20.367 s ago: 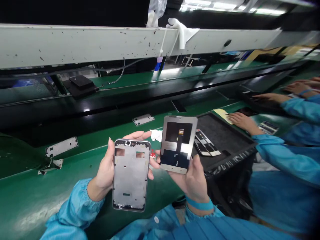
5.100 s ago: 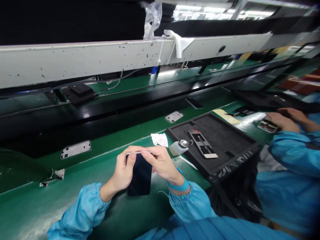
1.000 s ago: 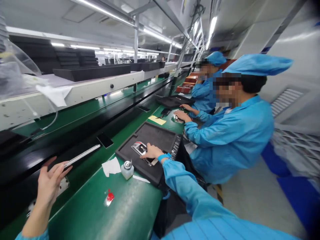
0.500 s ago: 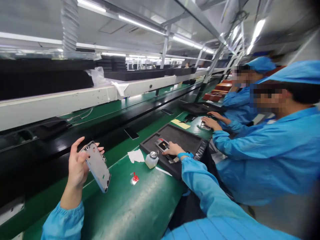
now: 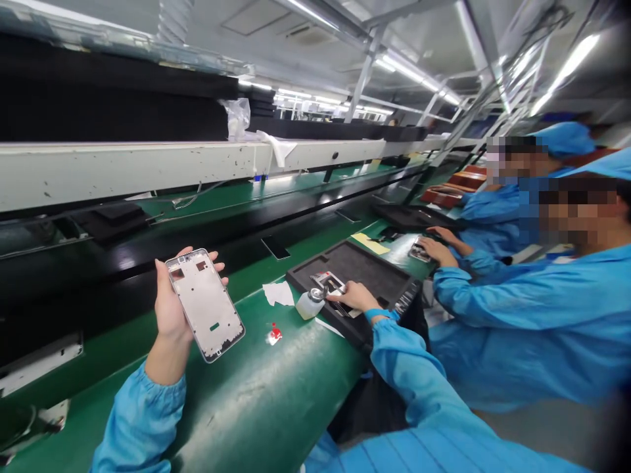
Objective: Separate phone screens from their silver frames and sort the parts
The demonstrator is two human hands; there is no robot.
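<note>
Left hand (image 5: pixel 171 303) cradling phone frame (image 5: pixel 207 307), right hand (image 5: pixel 357 297) at panels (image 5: pixel 334 282) in tray (image 5: pixel 369 266).

One held phone frame (image 5: pixel 204 302), one bottle (image 5: pixel 309 305), one yellow sheet (image 5: pixel 371 244)

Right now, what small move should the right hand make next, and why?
Probably pinch and lift the panel from the tray: the right hand is at it, its grip unclear, while the left hand holds the frame.

The right grip (image 5: pixel 357 297) partly hides the phone part (image 5: pixel 331 281); one blue cap (image 5: pixel 611 165) is cropped.
</note>
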